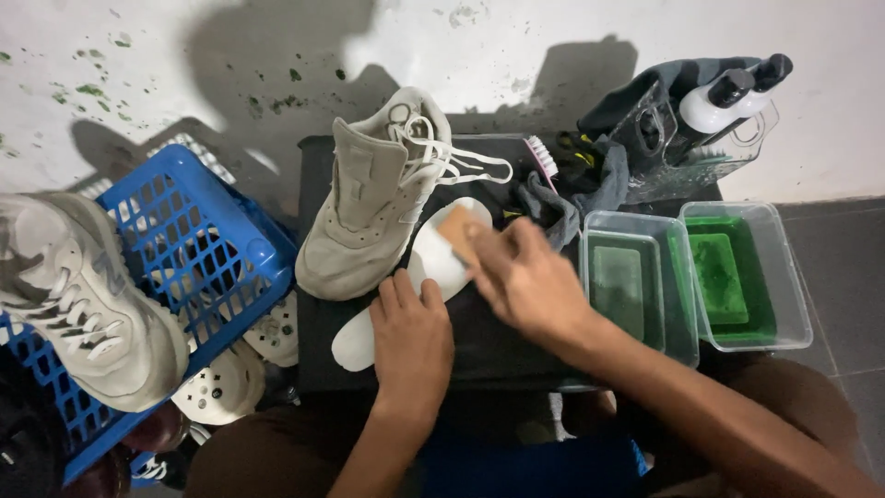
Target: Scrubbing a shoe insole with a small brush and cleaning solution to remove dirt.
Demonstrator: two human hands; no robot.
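A white insole lies on a black mat in front of me. My left hand presses flat on the insole's near half. My right hand grips a small wooden-backed brush and holds it against the insole's far end. A beige high-top sneaker with loose white laces stands on the mat just left of the insole, toe toward me.
A blue plastic basket at the left carries another pale sneaker. Two clear tubs of green liquid stand at the right. Behind them are grey cloths, a pink-bristled brush and two white bottles.
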